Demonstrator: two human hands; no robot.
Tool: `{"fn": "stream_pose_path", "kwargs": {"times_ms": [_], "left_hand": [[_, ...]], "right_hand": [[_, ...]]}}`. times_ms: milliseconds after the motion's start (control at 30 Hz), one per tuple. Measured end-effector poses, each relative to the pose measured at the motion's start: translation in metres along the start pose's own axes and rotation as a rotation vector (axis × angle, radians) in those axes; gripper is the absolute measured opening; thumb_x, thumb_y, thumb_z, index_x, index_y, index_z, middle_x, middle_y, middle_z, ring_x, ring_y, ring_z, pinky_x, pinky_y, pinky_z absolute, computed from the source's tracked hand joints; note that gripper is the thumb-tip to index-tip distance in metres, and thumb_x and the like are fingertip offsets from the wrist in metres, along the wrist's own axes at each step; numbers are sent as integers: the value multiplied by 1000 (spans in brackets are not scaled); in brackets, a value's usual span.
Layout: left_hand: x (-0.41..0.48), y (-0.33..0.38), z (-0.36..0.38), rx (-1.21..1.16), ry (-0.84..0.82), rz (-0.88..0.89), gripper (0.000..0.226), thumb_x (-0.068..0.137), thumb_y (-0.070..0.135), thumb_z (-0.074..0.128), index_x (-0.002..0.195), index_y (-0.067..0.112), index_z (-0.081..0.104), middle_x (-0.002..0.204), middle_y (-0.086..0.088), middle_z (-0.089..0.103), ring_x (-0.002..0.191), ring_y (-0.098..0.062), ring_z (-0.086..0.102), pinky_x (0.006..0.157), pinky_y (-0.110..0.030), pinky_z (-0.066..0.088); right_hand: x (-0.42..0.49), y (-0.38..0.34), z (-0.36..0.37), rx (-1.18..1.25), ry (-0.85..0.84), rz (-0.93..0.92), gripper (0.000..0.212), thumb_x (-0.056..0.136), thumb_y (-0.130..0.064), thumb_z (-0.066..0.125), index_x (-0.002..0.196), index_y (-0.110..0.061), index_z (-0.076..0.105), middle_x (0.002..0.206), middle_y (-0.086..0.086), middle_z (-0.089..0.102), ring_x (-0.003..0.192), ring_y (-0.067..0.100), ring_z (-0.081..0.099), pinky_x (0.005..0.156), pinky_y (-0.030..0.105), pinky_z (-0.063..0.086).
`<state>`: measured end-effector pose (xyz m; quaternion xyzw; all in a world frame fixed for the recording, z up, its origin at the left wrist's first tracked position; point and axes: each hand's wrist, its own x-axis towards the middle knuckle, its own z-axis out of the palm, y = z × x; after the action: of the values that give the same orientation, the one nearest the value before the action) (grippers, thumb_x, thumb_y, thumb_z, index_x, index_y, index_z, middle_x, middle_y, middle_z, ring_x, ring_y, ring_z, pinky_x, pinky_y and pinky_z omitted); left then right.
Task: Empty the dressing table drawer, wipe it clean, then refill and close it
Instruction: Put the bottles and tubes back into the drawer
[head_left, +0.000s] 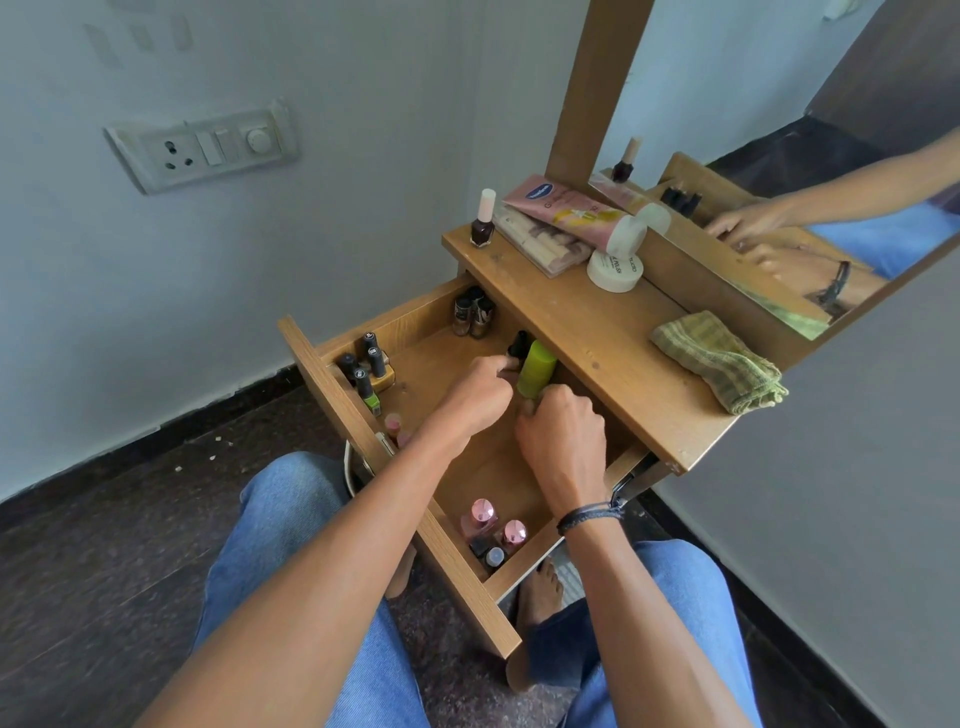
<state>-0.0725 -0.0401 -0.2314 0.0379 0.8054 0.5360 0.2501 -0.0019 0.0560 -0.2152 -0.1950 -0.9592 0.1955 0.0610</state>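
Two hands work inside the open drawer (467, 587), which is pulled out toward the person's knees. Nearest, in its near right corner, stand two pink-capped bottles (483, 514) with a couple of small dark-capped ones (493, 556) just beside them. Farther in, the right hand (563, 441) has its fingers curled round the near end of the green bottle (536, 370). The bottle's long axis runs away from that hand, near to far, and its far end sits under the front edge of the surface (597, 338). To lift it out, the hand probably has to draw it back toward the knees first. The left hand (475, 397) lies just left of it and seems to pinch a small dark bottle (518, 345) close against the green one.

Left of the hands, a cluster of black-capped nail polishes (363, 364) stands against the drawer front, and a few more bottles (472, 312) fill the far left corner. With this much left inside, the emptying looks only partly done.

Beyond, on the surface, a folded green cloth (722, 364) lies to the right. At the far end are a round white jar (615, 270), a pink tube (566, 208) resting on a palette (540, 244), and an upright nail polish (483, 223). The mirror (727, 104) rises behind them
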Motion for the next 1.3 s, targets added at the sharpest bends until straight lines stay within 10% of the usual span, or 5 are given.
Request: {"fn": "stream_pose_path", "kwargs": {"times_ms": [267, 567, 1300], "left_hand": [[2, 5, -3, -96, 147, 10, 48, 89, -1, 41, 124, 17, 67, 113, -1, 69, 111, -25, 64, 100, -49, 52], [-4, 9, -4, -38, 245, 60, 38, 90, 7, 55, 119, 26, 68, 106, 9, 71, 107, -17, 62, 98, -43, 51], [-1, 18, -22, -16, 595, 279, 30, 94, 7, 62, 119, 23, 69, 109, 9, 67, 93, -6, 62, 71, -11, 43]], "right_hand": [[29, -14, -67, 161, 234, -103, 23, 96, -16, 55, 79, -13, 70, 70, -1, 66, 53, 4, 54, 44, 8, 35], [126, 6, -57, 311, 461, -15, 32, 91, -26, 60, 120, -12, 58, 126, 9, 55, 111, 30, 50, 91, 37, 42], [130, 11, -41, 284, 477, -16, 54, 88, -28, 65, 131, -13, 37, 130, 13, 44, 107, 37, 54, 81, 40, 44]]}}
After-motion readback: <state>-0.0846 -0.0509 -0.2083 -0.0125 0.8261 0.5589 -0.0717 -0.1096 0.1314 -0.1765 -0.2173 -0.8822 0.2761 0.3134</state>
